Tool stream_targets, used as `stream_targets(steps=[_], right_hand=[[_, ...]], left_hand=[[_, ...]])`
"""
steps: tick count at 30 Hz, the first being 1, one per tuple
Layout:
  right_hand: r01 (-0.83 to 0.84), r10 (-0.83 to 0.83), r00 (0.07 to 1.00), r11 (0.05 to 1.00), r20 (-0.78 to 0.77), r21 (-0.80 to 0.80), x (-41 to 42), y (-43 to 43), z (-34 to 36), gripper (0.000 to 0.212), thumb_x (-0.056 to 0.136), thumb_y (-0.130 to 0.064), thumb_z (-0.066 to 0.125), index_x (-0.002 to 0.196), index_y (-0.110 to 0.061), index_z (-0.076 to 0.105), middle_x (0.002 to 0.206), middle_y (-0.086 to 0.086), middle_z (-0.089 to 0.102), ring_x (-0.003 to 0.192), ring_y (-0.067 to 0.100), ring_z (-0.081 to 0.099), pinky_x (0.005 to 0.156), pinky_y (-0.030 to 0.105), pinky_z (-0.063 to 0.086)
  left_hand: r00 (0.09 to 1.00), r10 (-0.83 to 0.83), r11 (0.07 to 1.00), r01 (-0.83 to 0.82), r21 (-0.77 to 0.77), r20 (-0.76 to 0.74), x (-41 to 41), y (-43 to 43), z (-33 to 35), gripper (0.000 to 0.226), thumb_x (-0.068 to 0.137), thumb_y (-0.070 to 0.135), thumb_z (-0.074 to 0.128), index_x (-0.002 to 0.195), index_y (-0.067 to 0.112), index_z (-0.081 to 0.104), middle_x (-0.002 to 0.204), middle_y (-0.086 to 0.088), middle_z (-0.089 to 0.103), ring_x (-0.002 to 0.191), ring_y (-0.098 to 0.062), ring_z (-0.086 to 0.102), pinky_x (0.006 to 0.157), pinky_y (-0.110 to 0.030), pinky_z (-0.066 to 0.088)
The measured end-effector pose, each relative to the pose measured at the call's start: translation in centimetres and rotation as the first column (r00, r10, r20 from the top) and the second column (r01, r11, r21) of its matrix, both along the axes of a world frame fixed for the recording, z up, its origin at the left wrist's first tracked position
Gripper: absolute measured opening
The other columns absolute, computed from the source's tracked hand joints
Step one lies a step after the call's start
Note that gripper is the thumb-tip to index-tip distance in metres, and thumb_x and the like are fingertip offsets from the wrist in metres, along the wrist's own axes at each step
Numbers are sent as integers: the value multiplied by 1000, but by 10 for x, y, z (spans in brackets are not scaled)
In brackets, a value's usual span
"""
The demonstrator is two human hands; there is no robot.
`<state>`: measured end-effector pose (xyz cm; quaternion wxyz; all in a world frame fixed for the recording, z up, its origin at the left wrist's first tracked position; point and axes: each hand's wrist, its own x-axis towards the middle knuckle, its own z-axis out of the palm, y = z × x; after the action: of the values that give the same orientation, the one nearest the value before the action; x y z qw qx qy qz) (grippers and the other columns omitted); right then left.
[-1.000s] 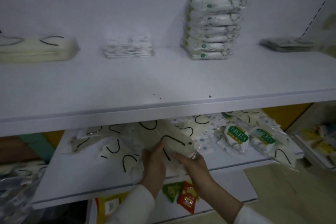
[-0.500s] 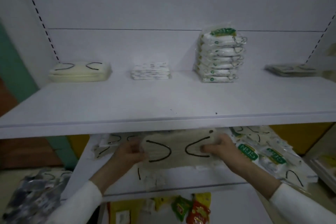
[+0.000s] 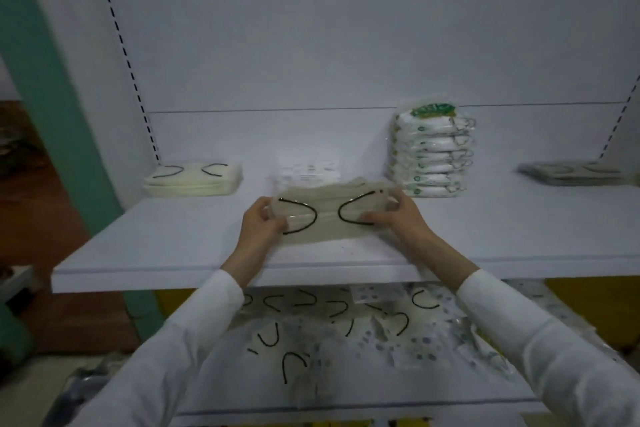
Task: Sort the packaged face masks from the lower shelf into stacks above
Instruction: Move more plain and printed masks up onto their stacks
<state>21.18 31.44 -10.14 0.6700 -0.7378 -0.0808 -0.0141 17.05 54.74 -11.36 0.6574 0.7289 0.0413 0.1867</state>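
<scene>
Mask pack (image 3: 327,213): one clear-wrapped bundle of cream masks with black ear loops, held level over the front half of the upper shelf (image 3: 166,246), its broad face turned up. Whether its underside touches the shelf cannot be told.

Left hand (image 3: 259,225) grips the left end of the pack; right hand (image 3: 403,217) grips the right end. On both hands the fingers (image 3: 259,209) are curled and clamped on the wrapper, thumbs pressing on the upper face near the loops. Both arms wear white sleeves (image 3: 194,340).

Upper shelf, along the back wall, from left to right:
- cream stack (image 3: 192,180) of the same black-looped masks, near the left corner;
- low stack of white printed packets (image 3: 306,172), directly behind the held pack and partly hidden by it;
- tall stack of green-labelled packs (image 3: 431,152), just beyond the right hand;
- flat stack of grey packs (image 3: 571,173), well apart at the far right.

Lower shelf (image 3: 346,404): a loose pile of packaged masks (image 3: 346,329), black-looped and dotted wrappers mixed and overlapping, lying between the forearms.

Green pillar (image 3: 52,114): upright at the left side of the shelf unit.
</scene>
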Motion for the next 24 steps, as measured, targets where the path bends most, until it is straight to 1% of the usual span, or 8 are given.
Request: stream_targets(steps=[2, 5, 9, 12, 16, 19, 22, 24], right_hand=[[3, -5, 1000, 997, 18, 83, 6, 3, -8, 54, 69, -2, 79, 118, -6, 55, 111, 7, 66, 90, 16, 65, 67, 20, 54], [7, -10, 999, 994, 33, 109, 14, 4, -11, 59, 66, -6, 82, 119, -12, 56, 112, 5, 66, 99, 21, 65, 84, 36, 55], [7, -6, 1000, 998, -7, 61, 18, -1, -12, 51, 65, -5, 81, 108, -12, 55, 106, 7, 63, 93, 23, 63, 77, 36, 53], [42, -45, 999, 993, 21, 108, 20, -5, -11, 37, 72, 4, 69, 104, -9, 57, 106, 12, 62, 96, 26, 61, 83, 42, 51], [20, -15, 995, 999, 99, -48, 17, -5, -21, 26, 80, 0, 62, 102, -13, 59, 105, 6, 63, 98, 23, 59, 87, 42, 49], [59, -41, 990, 990, 138, -127, 16, -15, -25, 16, 85, -5, 61, 88, -21, 61, 89, 2, 63, 86, 21, 58, 79, 34, 46], [96, -63, 980, 980, 188, -173, 16, -23, -22, 22, 87, -6, 62, 77, -26, 65, 77, -3, 66, 74, 16, 59, 73, 32, 49], [130, -100, 976, 980, 195, -150, 14, -28, -18, 22, 85, -5, 66, 76, -25, 68, 75, -2, 69, 73, 16, 63, 75, 34, 53]], left_hand=[[1000, 4, 999, -4, -47, 13, 4, -2, 2, 31, 76, -15, 54, 100, 4, 55, 85, -6, 64, 80, -21, 60, 56, -14, 49], [1000, 9, 999, -9, -46, 8, 9, 0, 10, 38, 78, -11, 54, 109, 9, 51, 87, -5, 62, 76, -14, 58, 59, -16, 49], [994, -4, 998, -2, -57, -108, 10, 6, 10, 51, 60, 6, 56, 110, 11, 50, 79, -7, 56, 67, -16, 52, 53, -19, 42], [998, 4, 998, -8, -69, -63, 12, 6, 7, 31, 76, -8, 52, 102, 9, 55, 80, -4, 60, 73, -15, 56, 61, -23, 43], [1000, 8, 999, -7, 53, -16, 11, 6, -5, 20, 84, -7, 46, 91, 5, 59, 86, -9, 61, 78, -18, 56, 70, -29, 46], [998, 35, 981, -24, 192, -53, 13, 13, -16, 10, 88, -1, 44, 87, -3, 54, 85, -18, 57, 78, -21, 50, 69, -33, 39], [996, 68, 953, -50, 299, -49, 18, 19, -14, 15, 87, 1, 46, 73, 3, 52, 73, -11, 52, 72, -20, 46, 62, -30, 34], [998, 64, 946, -59, 320, -5, 22, 18, -7, 12, 85, 6, 52, 74, 4, 58, 72, -8, 56, 70, -20, 50, 65, -30, 39]])
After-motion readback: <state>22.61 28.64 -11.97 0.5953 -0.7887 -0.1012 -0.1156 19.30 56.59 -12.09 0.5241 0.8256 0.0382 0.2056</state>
